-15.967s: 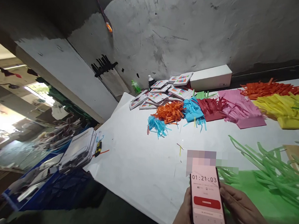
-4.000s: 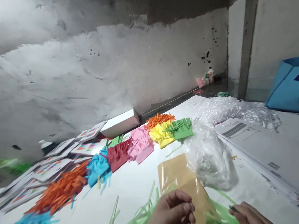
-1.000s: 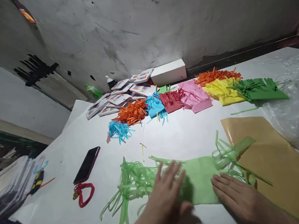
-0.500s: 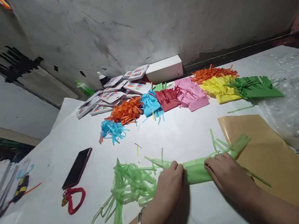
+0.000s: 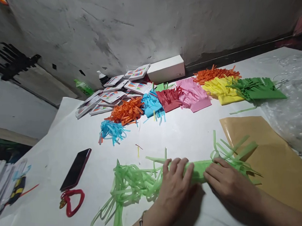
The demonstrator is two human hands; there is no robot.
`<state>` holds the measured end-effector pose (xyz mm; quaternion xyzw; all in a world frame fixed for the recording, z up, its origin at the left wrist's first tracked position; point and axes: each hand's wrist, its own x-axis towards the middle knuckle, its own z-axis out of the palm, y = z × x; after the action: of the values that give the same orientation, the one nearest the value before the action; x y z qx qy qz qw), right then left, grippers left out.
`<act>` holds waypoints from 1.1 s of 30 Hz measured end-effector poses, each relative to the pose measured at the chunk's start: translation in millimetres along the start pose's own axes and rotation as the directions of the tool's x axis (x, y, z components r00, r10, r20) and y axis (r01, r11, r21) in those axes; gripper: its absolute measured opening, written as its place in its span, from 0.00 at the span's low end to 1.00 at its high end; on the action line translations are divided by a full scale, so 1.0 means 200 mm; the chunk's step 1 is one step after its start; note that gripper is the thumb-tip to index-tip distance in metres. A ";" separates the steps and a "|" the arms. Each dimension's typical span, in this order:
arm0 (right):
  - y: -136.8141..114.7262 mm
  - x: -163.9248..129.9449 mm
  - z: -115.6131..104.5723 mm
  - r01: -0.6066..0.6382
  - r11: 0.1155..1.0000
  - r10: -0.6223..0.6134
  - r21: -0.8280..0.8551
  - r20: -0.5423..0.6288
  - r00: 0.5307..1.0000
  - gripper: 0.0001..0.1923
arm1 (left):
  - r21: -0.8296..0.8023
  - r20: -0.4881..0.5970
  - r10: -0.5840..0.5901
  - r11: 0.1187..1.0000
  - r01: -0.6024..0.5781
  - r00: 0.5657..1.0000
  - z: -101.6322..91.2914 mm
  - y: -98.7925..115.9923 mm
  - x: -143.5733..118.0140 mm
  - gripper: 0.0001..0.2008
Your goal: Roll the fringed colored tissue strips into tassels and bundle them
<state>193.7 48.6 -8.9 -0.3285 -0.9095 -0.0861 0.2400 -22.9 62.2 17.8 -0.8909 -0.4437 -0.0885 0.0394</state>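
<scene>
Head view: the right hand (image 5: 230, 182) grips the green fringed paper (image 5: 200, 169); the left hand (image 5: 176, 186) lies over it (whether clasping, I cannot tell). Brown paper (image 5: 278, 165) sits under fringe beside the right hand; phone (image 5: 76, 169), left of the left.

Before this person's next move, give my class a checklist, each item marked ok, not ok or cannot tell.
1. Left hand on the light-green fringed paper: ok.
2. Right hand on it too: ok.
3. Phone clear of the green strips: ok, it lies apart, to the left.
4. Left fringe untangled: not ok, strips loop over one another.
5. Right fringe clear of the brown paper: not ok, strips cross its edge.
6. Edges aligned beneath the hands: cannot tell, hidden.
</scene>
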 end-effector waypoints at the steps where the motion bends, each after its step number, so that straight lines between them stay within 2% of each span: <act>1: -0.01 0.00 0.00 -0.014 1.000 0.014 0.016 0.004 1.000 0.16 | -0.016 -0.032 0.078 0.997 -0.079 0.996 0.01 0.01 -0.02 0.14; 4: -0.02 0.00 0.00 -0.028 0.999 0.027 0.034 0.048 0.998 0.13 | -0.046 -0.007 0.181 0.982 -0.181 0.983 0.05 0.00 -0.07 0.03; 7: -0.03 -0.03 0.00 -0.025 1.000 0.024 0.018 0.058 0.998 0.16 | -0.120 -0.021 0.189 0.974 -0.190 0.982 0.08 -0.03 -0.09 0.05; 10: -0.01 -0.06 -0.01 -0.080 0.995 0.077 0.062 0.051 0.996 0.15 | -0.258 -0.094 0.117 0.956 -0.138 0.989 0.10 -0.05 -0.12 0.06; 12: 0.00 -0.08 -0.02 -0.176 0.979 0.169 0.101 0.074 0.983 0.13 | -0.333 -0.148 0.021 0.940 -0.070 0.989 0.09 -0.04 -0.14 0.09; 14: 0.00 -0.09 -0.03 -0.272 0.955 0.260 0.120 0.105 0.960 0.13 | -0.375 -0.154 -0.069 0.927 0.007 0.986 0.08 -0.03 -0.15 0.10; 20: 0.01 -0.04 0.00 -0.369 0.927 0.360 0.065 0.117 0.925 0.18 | -0.417 0.035 -0.239 0.879 0.231 0.970 0.02 -0.01 -0.14 0.07; 26: 0.00 0.01 -0.01 -0.435 0.900 0.435 -0.018 0.043 0.899 0.15 | -0.407 0.084 -0.247 0.876 0.259 0.965 0.02 -0.01 -0.11 0.07; 28: -0.01 0.02 -0.03 -0.354 0.935 0.354 -0.004 -0.005 0.935 0.15 | -0.407 0.103 -0.255 0.871 0.275 0.961 0.02 -0.01 -0.10 0.07; 30: -0.03 0.01 -0.03 -0.193 0.979 0.195 0.067 -0.026 0.980 0.17 | -0.410 0.095 -0.268 0.867 0.283 0.959 0.03 -0.02 -0.10 0.06; 32: -0.05 0.00 -0.01 -0.065 0.989 0.069 0.135 -0.029 0.997 0.17 | -0.415 0.018 -0.256 0.877 0.240 0.966 0.04 -0.01 -0.11 0.06; 33: -0.05 -0.01 0.00 -0.052 0.988 0.056 0.148 -0.029 0.998 0.18 | -0.412 -0.043 -0.227 0.891 0.189 0.973 0.04 -0.01 -0.11 0.07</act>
<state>188.2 39.7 -8.9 -0.3328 -0.9000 -0.0176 0.2810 -36.8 47.0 5.2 -0.8221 -0.5063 -0.2221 -0.1357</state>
